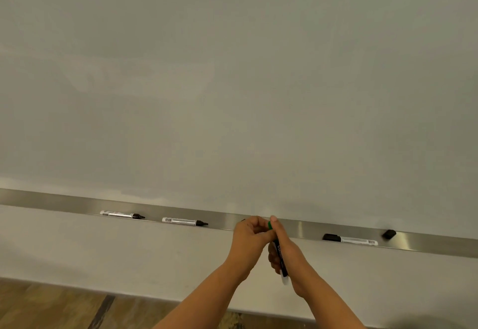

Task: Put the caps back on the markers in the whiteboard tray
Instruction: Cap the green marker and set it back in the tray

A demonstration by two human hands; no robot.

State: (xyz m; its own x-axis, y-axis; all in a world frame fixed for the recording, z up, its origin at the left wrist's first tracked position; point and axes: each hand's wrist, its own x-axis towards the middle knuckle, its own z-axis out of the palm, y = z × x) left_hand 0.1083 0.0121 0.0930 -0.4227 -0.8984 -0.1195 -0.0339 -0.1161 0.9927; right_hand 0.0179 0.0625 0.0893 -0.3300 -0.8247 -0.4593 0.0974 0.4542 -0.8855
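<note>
The right hand (284, 248) grips a green-tipped white marker (280, 259) above the steel tray (305, 229); the left hand (252, 235) pinches its green cap (270, 225) on. Two uncapped black markers (185, 221) wait; one (349, 239) looks capped.

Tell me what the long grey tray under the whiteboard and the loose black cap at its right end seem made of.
Long grey tray: probably brushed metal, steel or aluminium, going by its satin sheen and soft streaked reflections. Loose black cap: likely moulded plastic, dull matt black with no glint, though it is small and slightly blurred, so this is less sure.
</note>
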